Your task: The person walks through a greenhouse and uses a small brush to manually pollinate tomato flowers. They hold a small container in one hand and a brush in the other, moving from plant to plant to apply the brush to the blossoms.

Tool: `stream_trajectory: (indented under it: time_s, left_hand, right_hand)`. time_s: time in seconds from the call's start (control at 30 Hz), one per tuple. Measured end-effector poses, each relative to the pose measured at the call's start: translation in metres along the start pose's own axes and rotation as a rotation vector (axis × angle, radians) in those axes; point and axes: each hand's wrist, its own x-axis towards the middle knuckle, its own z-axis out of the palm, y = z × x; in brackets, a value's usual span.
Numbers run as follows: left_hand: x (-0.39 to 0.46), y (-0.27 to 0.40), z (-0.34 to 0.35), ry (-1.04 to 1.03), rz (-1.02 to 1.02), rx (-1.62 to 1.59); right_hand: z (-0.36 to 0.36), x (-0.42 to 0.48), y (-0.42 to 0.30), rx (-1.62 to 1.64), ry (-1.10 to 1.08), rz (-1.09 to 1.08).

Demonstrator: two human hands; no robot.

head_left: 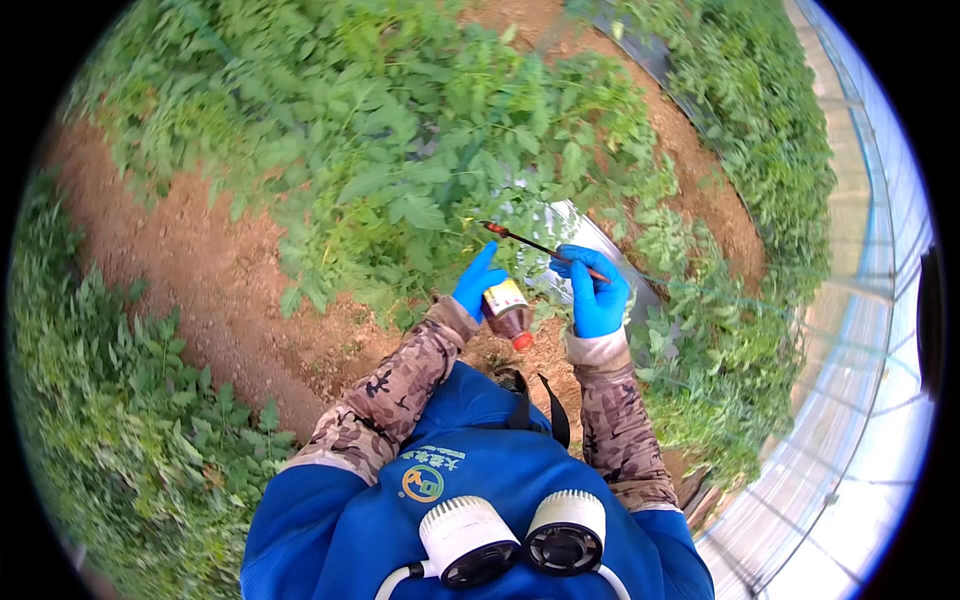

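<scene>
My left hand (478,283), in a blue glove, holds a small bottle (506,311) with a pale label and dark reddish contents. Its red cap (523,341) points towards me. My left index finger reaches up to the leaves of a tomato plant (420,206), beside small yellow flowers (470,245). In my gloved right hand (596,289) is a thin dark stick (536,246), pinched between thumb and fingers. Its reddish tip (493,228) hangs just above my left fingertips, close to the flowers. Whether the tip touches the plant, I cannot tell.
Bare soil paths (225,262) run between the plant rows. Silvery mulch film (577,225) shows beneath the plants, and a thin green string (712,289) crosses at right. Beyond the right row (750,97) stands the greenhouse's plastic wall (832,465). A white neck fan (469,536) hangs at my chest.
</scene>
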Motion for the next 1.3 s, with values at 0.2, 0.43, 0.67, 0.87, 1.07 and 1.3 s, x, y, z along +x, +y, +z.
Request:
stream_trajectory:
  time_s: [0.2, 0.43, 0.67, 0.87, 1.07, 1.3]
  left_hand:
    - [-0.011, 0.013, 0.013, -0.005, -0.069, -0.044]
    - [-0.021, -0.033, 0.052, -0.236, -0.285, 0.044]
    - [-0.047, -0.173, 0.098, -0.079, -0.546, -0.029]
    - [-0.076, -0.283, 0.124, -0.113, -0.686, 0.037]
    - [-0.11, -0.316, 0.138, -0.054, -0.677, 0.057]
    - [-0.124, -0.309, 0.122, 0.016, -0.614, 0.055]
  right_hand:
    - [-0.072, -0.117, -0.028, 0.077, 0.248, -0.022]
    - [-0.203, -0.268, 0.034, 0.135, 0.81, 0.081]
    - [-0.372, -0.397, 0.114, 0.05, 1.221, 0.068]
    - [-0.466, -0.399, 0.174, -0.296, 1.04, 0.144]
    - [-0.504, -0.361, 0.209, -0.522, 0.824, 0.037]
    - [-0.509, -0.338, 0.23, -0.497, 0.833, 0.076]
